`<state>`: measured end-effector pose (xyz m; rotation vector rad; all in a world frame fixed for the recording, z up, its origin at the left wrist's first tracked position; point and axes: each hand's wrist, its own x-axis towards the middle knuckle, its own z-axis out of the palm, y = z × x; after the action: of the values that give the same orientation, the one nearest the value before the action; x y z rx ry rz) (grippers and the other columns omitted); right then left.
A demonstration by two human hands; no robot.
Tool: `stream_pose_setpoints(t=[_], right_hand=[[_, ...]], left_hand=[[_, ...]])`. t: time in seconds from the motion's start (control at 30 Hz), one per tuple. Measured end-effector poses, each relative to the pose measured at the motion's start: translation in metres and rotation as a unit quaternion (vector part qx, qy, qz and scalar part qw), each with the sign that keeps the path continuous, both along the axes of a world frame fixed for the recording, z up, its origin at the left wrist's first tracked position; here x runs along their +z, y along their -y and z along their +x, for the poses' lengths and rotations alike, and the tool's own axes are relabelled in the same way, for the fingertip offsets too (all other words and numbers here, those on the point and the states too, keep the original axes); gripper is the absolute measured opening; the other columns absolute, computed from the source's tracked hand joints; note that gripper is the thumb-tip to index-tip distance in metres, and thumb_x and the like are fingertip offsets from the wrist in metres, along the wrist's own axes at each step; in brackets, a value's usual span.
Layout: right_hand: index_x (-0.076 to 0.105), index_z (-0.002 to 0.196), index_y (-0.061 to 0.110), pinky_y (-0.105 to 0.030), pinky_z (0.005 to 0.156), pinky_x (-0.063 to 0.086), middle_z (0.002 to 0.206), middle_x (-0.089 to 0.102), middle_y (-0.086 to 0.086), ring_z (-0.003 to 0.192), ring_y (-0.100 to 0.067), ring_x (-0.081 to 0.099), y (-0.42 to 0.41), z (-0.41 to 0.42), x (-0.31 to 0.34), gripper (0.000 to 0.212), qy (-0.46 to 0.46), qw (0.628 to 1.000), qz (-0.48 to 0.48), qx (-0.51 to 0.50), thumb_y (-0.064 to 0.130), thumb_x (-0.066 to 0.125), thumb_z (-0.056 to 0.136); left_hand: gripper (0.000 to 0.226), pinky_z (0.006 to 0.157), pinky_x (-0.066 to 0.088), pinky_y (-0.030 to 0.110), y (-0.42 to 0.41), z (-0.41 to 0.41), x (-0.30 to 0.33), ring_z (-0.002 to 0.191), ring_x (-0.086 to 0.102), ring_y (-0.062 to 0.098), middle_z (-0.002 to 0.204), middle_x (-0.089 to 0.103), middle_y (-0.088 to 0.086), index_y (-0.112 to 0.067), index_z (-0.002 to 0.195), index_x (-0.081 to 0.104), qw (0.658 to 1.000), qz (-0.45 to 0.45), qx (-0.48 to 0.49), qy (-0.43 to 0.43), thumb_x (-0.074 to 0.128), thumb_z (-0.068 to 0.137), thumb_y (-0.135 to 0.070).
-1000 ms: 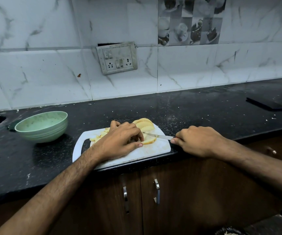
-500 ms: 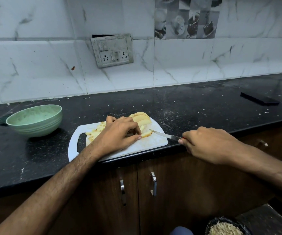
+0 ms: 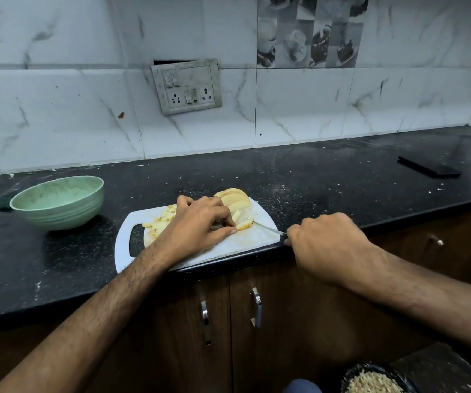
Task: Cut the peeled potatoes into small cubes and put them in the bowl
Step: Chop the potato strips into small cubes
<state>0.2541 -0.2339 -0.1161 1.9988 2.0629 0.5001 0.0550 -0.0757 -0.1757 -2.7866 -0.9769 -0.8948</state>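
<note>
A white cutting board (image 3: 245,242) lies at the counter's front edge. On it, my left hand (image 3: 197,225) pinches a pale yellow potato piece (image 3: 244,224) against the board. Fanned potato slices (image 3: 235,198) lie just behind my fingers, and small cut potato pieces (image 3: 159,222) sit left of my hand, partly hidden by it. My right hand (image 3: 325,242) grips the handle of a knife (image 3: 268,228), whose thin blade points left with its tip at the held piece. A pale green bowl (image 3: 58,201) stands on the counter left of the board; no potato shows in it.
The black speckled counter (image 3: 327,182) runs to a marble-tiled wall with a switch socket (image 3: 187,86). A flat black object (image 3: 429,171) lies at the far right. Brown cabinet doors with metal handles (image 3: 255,307) are below. A dark bowl of grain (image 3: 376,382) sits low at the bottom right.
The knife drew back to the right off the potato, then its tip came back to the held piece. My left hand stayed on the potato. The camera tilted down slightly.
</note>
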Motion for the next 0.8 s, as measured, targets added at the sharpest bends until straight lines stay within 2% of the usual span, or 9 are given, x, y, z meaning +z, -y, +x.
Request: stream_pose_setpoints(t=[0.1, 0.2, 0.43, 0.57, 0.7, 0.8], right_hand=[[0.058, 0.104, 0.023, -0.038, 0.071, 0.043, 0.109, 0.066, -0.004, 0.100, -0.031, 0.064, 0.002, 0.010, 0.003, 0.030, -0.041, 0.999, 0.017, -0.018, 0.038, 0.032, 0.105], [0.052, 0.091, 0.026, -0.038, 0.073, 0.041, 0.108, 0.066, -0.005, 0.101, -0.030, 0.063, 0.001, 0.015, 0.014, 0.034, -0.112, 0.993, -0.016, -0.044, 0.047, 0.028, 0.104], [0.046, 0.092, 0.024, -0.039, 0.077, 0.041, 0.114, 0.062, -0.006, 0.104, -0.030, 0.061, -0.001, 0.006, 0.011, 0.027, -0.135, 0.987, -0.067, -0.058, 0.044, 0.032, 0.104], [0.054, 0.111, 0.019, -0.038, 0.076, 0.040, 0.116, 0.062, -0.006, 0.105, -0.030, 0.061, 0.002, -0.007, 0.008, 0.026, -0.095, 0.993, -0.060, -0.043, 0.035, 0.035, 0.103], [0.060, 0.111, 0.018, -0.038, 0.071, 0.046, 0.110, 0.065, -0.004, 0.100, -0.030, 0.065, 0.011, -0.017, -0.006, 0.025, 0.000, 1.000, -0.014, 0.005, 0.024, 0.037, 0.102], [0.059, 0.111, 0.019, -0.038, 0.069, 0.041, 0.113, 0.066, -0.005, 0.102, -0.030, 0.065, 0.010, -0.008, -0.003, 0.027, -0.006, 1.000, 0.007, 0.000, 0.029, 0.035, 0.104]], left_hand=[[0.009, 0.087, 0.019, 0.034, 0.002, 0.000, 0.000, 0.095, 0.052, 0.002, 0.090, 0.053, -0.022, -0.038, 0.088, 0.066, 1.000, 0.006, 0.008, -0.003, 0.069, 0.091, -0.046], [0.009, 0.087, 0.019, 0.035, 0.002, 0.000, 0.000, 0.094, 0.052, 0.003, 0.088, 0.053, -0.021, -0.038, 0.090, 0.066, 1.000, 0.010, 0.009, -0.006, 0.067, 0.092, -0.047], [0.012, 0.086, 0.016, 0.032, 0.001, 0.001, -0.001, 0.094, 0.052, 0.003, 0.090, 0.056, -0.019, -0.036, 0.092, 0.069, 1.000, 0.020, 0.002, -0.002, 0.068, 0.092, -0.047], [0.012, 0.086, 0.016, 0.031, 0.001, 0.000, -0.001, 0.094, 0.053, 0.003, 0.091, 0.057, -0.019, -0.035, 0.091, 0.070, 1.000, 0.023, -0.004, 0.003, 0.069, 0.091, -0.046], [0.012, 0.085, 0.016, 0.032, 0.001, -0.001, -0.001, 0.095, 0.054, 0.003, 0.090, 0.057, -0.019, -0.035, 0.091, 0.071, 1.000, 0.020, -0.001, 0.003, 0.069, 0.091, -0.047], [0.013, 0.086, 0.018, 0.034, 0.002, -0.001, 0.000, 0.094, 0.054, 0.002, 0.089, 0.059, -0.019, -0.036, 0.092, 0.071, 1.000, 0.022, 0.003, 0.008, 0.069, 0.090, -0.049]])
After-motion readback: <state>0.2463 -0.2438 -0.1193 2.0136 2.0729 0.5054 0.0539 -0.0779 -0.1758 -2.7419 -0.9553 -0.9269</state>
